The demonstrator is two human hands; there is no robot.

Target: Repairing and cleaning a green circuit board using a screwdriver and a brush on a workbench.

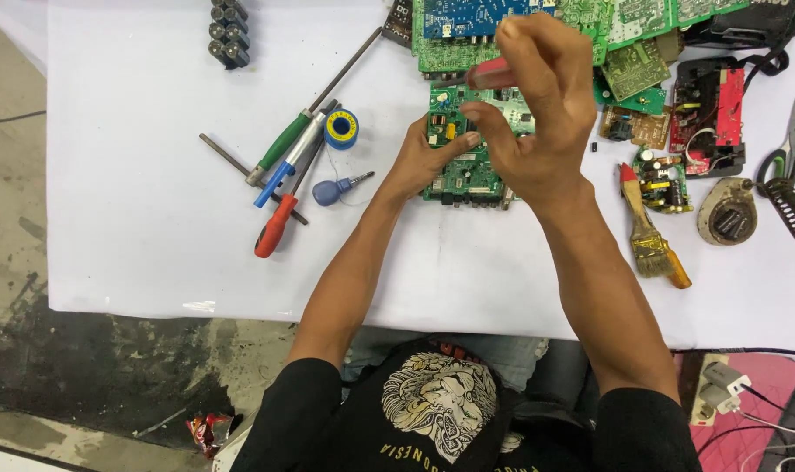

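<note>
Hands meet over a green rectangular circuit board [467, 157] lying on the white table sheet [152, 245]. The left hand [423, 162] presses on the board's left edge, fingers spread flat. The right hand [537, 114] hovers above the board, closed around a red-handled tool [489, 74] whose tip is hidden behind the fingers. That hand covers much of the board's right half. Left of the board lie a blue solder spool [341, 128] and several screwdrivers [279, 166]. Right of it lies a worn paintbrush [649, 232]; scissors [792, 131] are cut off at the frame edge.
</note>
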